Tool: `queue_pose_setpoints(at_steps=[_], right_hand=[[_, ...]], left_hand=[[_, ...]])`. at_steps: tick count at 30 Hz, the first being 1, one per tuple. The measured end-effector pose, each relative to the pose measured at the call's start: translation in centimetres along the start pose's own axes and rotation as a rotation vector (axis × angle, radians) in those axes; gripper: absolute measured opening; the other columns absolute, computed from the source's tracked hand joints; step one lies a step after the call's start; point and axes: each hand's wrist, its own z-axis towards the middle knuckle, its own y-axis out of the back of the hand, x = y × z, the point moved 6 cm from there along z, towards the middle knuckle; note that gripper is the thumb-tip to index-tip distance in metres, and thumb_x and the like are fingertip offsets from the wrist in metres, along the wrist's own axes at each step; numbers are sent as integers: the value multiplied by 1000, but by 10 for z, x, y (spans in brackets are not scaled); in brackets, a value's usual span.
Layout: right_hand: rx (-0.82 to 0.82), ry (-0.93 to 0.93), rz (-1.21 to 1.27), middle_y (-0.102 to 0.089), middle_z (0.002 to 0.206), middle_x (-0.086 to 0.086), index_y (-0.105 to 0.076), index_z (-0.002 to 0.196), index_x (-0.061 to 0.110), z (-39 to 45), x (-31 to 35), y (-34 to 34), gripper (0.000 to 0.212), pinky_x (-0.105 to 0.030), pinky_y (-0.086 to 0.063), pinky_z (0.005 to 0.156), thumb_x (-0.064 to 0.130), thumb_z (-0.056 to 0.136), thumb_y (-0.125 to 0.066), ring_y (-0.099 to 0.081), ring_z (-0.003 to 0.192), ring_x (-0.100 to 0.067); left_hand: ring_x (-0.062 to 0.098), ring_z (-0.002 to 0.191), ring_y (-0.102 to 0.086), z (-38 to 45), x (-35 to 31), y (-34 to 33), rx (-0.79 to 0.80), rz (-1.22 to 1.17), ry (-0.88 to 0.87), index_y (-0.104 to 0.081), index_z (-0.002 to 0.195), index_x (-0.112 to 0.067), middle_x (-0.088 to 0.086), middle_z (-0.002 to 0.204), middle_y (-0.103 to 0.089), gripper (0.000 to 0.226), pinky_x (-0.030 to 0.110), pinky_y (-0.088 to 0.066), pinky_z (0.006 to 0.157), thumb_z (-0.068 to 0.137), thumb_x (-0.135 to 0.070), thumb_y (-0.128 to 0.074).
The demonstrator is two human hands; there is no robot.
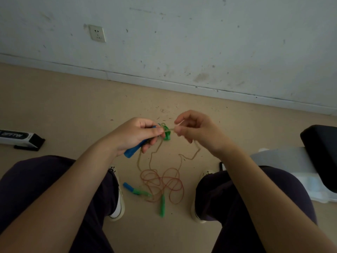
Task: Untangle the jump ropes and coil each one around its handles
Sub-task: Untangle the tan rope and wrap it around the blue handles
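Blue plastic, a jump rope handle (135, 147), sits in the left hand (135, 135), whose fingers are curled around it. A green handle (166, 133) shows just right of this hand's fingertips. The right hand (197, 130) pinches a tan rope (189, 157) between thumb and finger, close to the green handle. This rope hangs down to the floor (73, 106), where reddish rope loops (164, 183) lie tangled between the two shoes, with another blue handle (128, 186) and another green one (162, 205).
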Motion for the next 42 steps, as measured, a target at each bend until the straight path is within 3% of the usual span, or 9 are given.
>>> queue_pose_setpoints(at_steps=[4,10,14,17,21,26,33,36,42], right_hand=[[22,-6,-88,-66,71,9,-64,84,19,1,-5,-17,15,-21,-44,56,10,82,-75,-57,64,-6],[-324,45,39,-61,71,-1,-58,90,13,0,0,28,10,-29,-47,62,8,90,-66,-53,60,-14],[-102,18,67,-66,76,-3,-58,107,14,-1,1,7,30,-27,-49,63,15,82,-75,-57,63,-13],[59,-3,-44,-65,72,3,-64,95,16,-1,-3,-21,21,-18,-44,57,13,80,-78,-56,63,-7],[-60,19,-59,-61,64,12,-63,84,15,2,-4,-12,11,-16,-42,56,8,87,-71,-52,57,-1],[-248,47,29,-59,69,-2,-58,93,11,0,-3,13,4,-28,-47,60,12,94,-62,-53,58,-13],[70,-7,-18,-65,74,6,-63,91,16,1,-9,-26,19,-22,-45,57,10,81,-78,-56,62,-6],[-27,22,-97,-58,63,14,-61,84,16,3,-6,-18,12,-13,-39,53,11,86,-72,-49,55,1],[-302,10,104,-57,67,1,-53,93,12,-1,-3,23,6,-32,-45,58,15,97,-57,-51,58,-17]], left_hand=[[14,49,-48,0,-2,-19,44,-65,-13,-67,94,-4,3,63,-57,20,29,-46,53,100,-19,-56],[13,48,-46,2,0,1,-40,-78,-25,-69,93,-4,3,62,-56,22,28,-42,51,101,-18,-55],[13,48,-45,1,1,-5,-16,-31,-26,-69,92,-6,1,61,-54,21,31,-41,53,101,-19,-55],[14,49,-46,-1,0,-13,36,-46,-24,-68,87,-9,2,63,-54,21,32,-41,54,100,-21,-56],[13,49,-46,-1,-3,-10,49,-57,-25,-70,96,-4,2,64,-56,22,29,-43,56,100,-21,-56],[13,46,-42,2,3,8,-25,-83,-7,-69,97,-4,1,61,-54,19,26,-38,48,98,-20,-58],[14,49,-46,0,2,-11,55,-49,-3,-65,101,5,2,62,-55,23,30,-42,54,98,-17,-58],[12,48,-46,0,1,-8,49,-56,-2,-68,100,0,2,62,-56,20,29,-42,56,98,-18,-58],[12,48,-44,1,3,16,-43,-76,-16,-69,100,-5,0,61,-55,19,24,-41,51,97,-19,-58]])
